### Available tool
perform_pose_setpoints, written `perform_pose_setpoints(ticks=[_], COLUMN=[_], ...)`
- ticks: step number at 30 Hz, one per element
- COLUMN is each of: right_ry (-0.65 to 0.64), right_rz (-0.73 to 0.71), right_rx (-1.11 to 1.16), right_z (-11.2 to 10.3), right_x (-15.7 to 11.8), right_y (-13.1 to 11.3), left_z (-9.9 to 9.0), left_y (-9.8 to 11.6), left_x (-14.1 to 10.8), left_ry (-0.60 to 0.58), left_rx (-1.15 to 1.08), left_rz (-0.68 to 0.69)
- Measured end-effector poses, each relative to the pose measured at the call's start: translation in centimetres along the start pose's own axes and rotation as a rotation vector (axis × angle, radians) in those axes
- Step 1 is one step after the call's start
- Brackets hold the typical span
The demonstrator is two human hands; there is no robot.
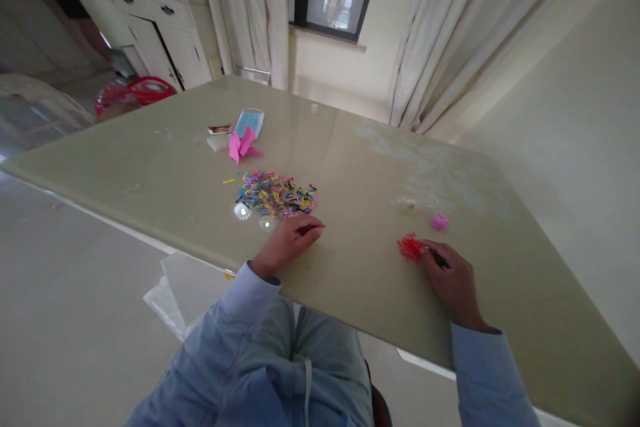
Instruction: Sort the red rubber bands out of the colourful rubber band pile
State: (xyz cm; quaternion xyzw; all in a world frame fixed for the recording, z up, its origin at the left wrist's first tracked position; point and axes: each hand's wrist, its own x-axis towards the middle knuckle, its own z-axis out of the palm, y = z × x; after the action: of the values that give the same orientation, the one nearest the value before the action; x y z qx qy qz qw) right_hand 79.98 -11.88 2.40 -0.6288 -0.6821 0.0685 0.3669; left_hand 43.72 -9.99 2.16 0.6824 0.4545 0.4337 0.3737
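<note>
A loose heap of small multicoloured bands (pixel 270 192) lies on the table left of centre. Just at its front right edge is my left hand (pixel 290 241), resting low with thumb and fingers pinched together; anything between them is too small to make out. Farther right, a small pile of red bands (pixel 410 247) sits on the tabletop. My right hand (pixel 453 280) reaches it from the right, thumb and fingertips closed on red at the pile's edge. Behind that hand lies a small pink bunch (pixel 440 221).
The glossy table (pixel 350 267) holds a pink folded paper shape (pixel 243 145), a blue face mask (pixel 249 123) and a small wrapped packet (pixel 219 129) at the back left. Two clear round pieces, one a shiny disc (pixel 243 211), lie before the heap. Clear plastic (pixel 403 203) lies near the pink bunch.
</note>
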Motion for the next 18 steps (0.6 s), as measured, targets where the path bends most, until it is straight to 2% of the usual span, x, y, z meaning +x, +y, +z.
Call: perform_pose_setpoints(ticks=[6,9,11,14,18], right_ry=[-0.064,-0.070,-0.075,-0.098,-0.083], right_rz=[0.065,0.147,0.203,0.259,0.266], right_rx=[-0.034,-0.057,-0.067,-0.076,-0.118], right_z=[-0.3,-0.4,-0.4,-0.4,-0.2], right_x=[0.2,0.3,0.4,0.5,0.6], right_y=[-0.1,0.1,0.3,0.5,1.3], left_z=[-6.0,-8.6,-10.0,-11.5,-12.6], left_y=[-0.5,-0.6,-0.8,-1.4,-2.5], left_x=[-0.9,-1.7,-2.1,-2.3,-2.0], left_ry=[0.289,0.448,0.514,0.521,0.457], left_rx=[-0.104,-0.141,-0.110,0.015,0.281], left_rz=[-0.137,-0.181,-0.204,-0.233,-0.287])
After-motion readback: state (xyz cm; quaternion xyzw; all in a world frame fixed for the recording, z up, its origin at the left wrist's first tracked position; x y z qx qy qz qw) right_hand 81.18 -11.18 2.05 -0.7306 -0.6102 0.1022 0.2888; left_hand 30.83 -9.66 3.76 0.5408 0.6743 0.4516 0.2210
